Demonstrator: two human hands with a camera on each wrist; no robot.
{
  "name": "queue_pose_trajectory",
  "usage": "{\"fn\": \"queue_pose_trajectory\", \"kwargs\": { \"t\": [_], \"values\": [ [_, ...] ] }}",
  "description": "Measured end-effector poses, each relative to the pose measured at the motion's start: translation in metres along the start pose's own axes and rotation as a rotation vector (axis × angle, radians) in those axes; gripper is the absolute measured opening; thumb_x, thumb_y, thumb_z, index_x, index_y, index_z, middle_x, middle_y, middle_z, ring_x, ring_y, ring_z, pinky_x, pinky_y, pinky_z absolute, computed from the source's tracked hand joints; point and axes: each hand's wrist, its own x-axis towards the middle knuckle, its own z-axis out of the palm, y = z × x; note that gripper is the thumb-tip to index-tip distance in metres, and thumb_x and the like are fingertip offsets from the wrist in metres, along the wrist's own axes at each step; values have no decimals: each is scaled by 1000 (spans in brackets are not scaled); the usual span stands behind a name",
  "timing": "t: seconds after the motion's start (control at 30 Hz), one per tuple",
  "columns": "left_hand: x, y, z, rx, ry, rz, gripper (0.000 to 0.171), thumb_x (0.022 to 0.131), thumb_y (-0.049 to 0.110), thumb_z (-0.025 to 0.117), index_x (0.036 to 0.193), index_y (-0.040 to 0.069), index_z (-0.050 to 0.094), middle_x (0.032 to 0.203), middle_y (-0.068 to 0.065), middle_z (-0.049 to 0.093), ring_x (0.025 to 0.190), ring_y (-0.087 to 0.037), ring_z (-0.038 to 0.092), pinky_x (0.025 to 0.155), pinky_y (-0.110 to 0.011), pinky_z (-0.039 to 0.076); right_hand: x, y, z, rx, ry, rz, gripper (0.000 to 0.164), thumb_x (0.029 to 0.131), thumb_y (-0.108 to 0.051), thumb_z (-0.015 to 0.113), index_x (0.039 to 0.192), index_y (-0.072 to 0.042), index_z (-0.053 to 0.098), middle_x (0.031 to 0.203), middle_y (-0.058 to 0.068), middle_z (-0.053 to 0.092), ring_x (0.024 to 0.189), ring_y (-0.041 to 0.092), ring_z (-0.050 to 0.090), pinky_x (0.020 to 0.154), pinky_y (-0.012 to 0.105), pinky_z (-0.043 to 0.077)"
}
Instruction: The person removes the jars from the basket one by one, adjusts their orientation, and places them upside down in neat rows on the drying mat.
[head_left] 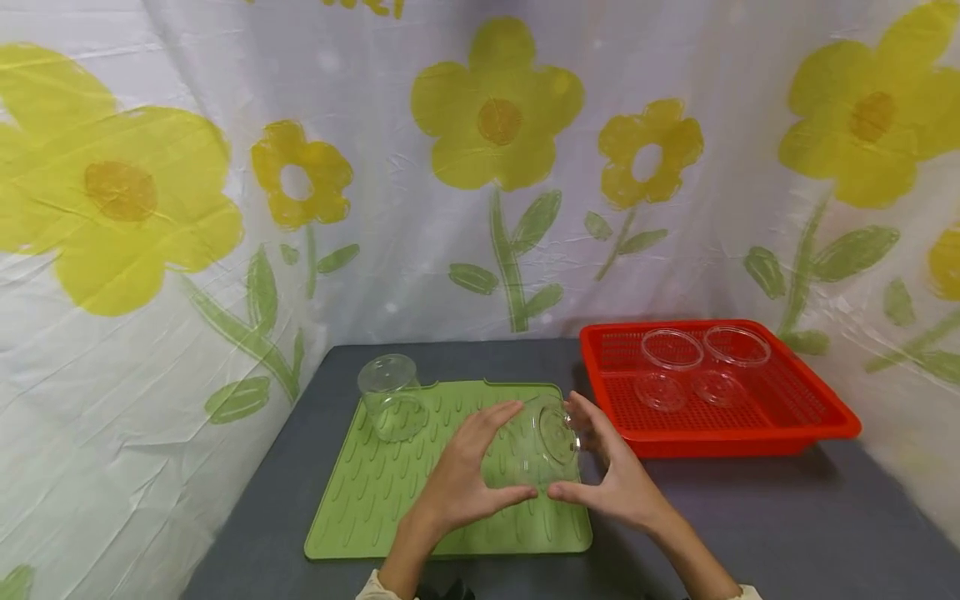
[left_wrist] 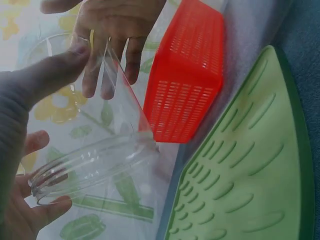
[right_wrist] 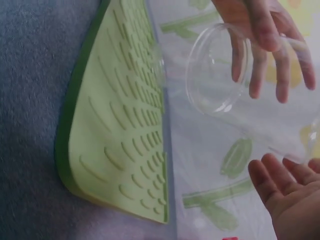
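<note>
A clear, round-walled cup [head_left: 534, 450] lies sideways between both hands, above the green mat [head_left: 397, 508]. My left hand [head_left: 468, 471] holds its left side, fingers over the top and thumb below. From the right, my right hand [head_left: 618, 475] holds the other end, where a ringed round end shows. Both thumbs come close together at the underside. In the left wrist view the cup's ridged ring [left_wrist: 92, 167] shows above the fingertips. The right wrist view shows the transparent wall [right_wrist: 270, 120] between the hands. Another clear cup [head_left: 392, 400] stands at the mat's back left.
A red perforated basket [head_left: 787, 437] sits at the back right, with two clear cups [head_left: 672, 350] inside. The mat lies on a dark grey table [head_left: 720, 525]. A flower-printed cloth [head_left: 390, 208] hangs behind and along the sides.
</note>
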Motion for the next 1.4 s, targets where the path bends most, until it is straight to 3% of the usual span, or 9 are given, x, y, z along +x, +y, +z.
{"fn": "queue_pose_trajectory", "kwargs": {
  "t": [0.17,0.27,0.47,0.67,0.93,1.03,1.17,1.3,1.4],
  "values": [
    [-6,3,3,-116,19,-56,105,74,39,92,159,28,33,159,4,44,145,-22,44,108,-54,49,-1,-1,5,136,-11,-25,113,75,1,87,163,-17,19,159,15,42,137,22,53,102,29,52],
    [-7,4,4,-184,35,-86,105,74,34,93,160,27,32,160,2,43,147,-24,43,110,-56,46,0,-3,8,173,-5,-10,109,77,1,85,162,-17,20,161,11,41,138,15,53,104,30,52],
    [-11,4,4,-324,44,-174,102,76,27,92,159,31,32,163,4,39,151,-25,38,114,-61,40,6,-6,12,171,2,7,95,80,2,83,158,-14,32,157,9,45,136,12,53,107,26,48],
    [-13,-2,2,-340,46,-197,102,77,28,91,160,27,31,164,1,38,151,-26,37,115,-61,39,11,-7,19,174,26,29,87,81,0,83,154,-18,39,154,12,47,134,10,52,109,20,43],
    [-22,-25,-9,-227,104,-213,94,80,33,89,157,31,35,160,2,42,146,-30,43,109,-62,43,26,-5,33,107,74,81,87,79,-12,88,152,-20,42,152,7,49,130,21,56,96,27,51],
    [-31,-38,-15,-117,191,-218,66,84,32,84,142,31,53,148,4,53,138,-25,51,104,-58,48,33,-4,38,72,106,126,86,78,-16,90,151,-19,44,148,9,54,125,31,58,93,33,53],
    [-45,-57,-28,9,387,-234,19,87,23,79,99,23,63,108,3,60,108,-17,53,89,-46,46,44,-2,48,34,137,206,87,77,-22,91,150,-20,44,141,10,57,115,32,61,90,42,54],
    [-60,-73,-42,112,530,-343,18,93,18,72,82,15,58,97,-8,55,103,-26,46,86,-47,39,55,1,58,4,155,270,92,76,-28,92,153,-20,42,144,8,53,110,28,62,90,43,54],
    [-71,-81,-52,180,495,-516,15,100,21,64,93,8,60,117,-20,56,120,-41,44,99,-59,37,63,4,65,-24,168,301,94,75,-31,92,154,-19,41,146,8,51,111,28,62,94,44,54]
  ]
}}
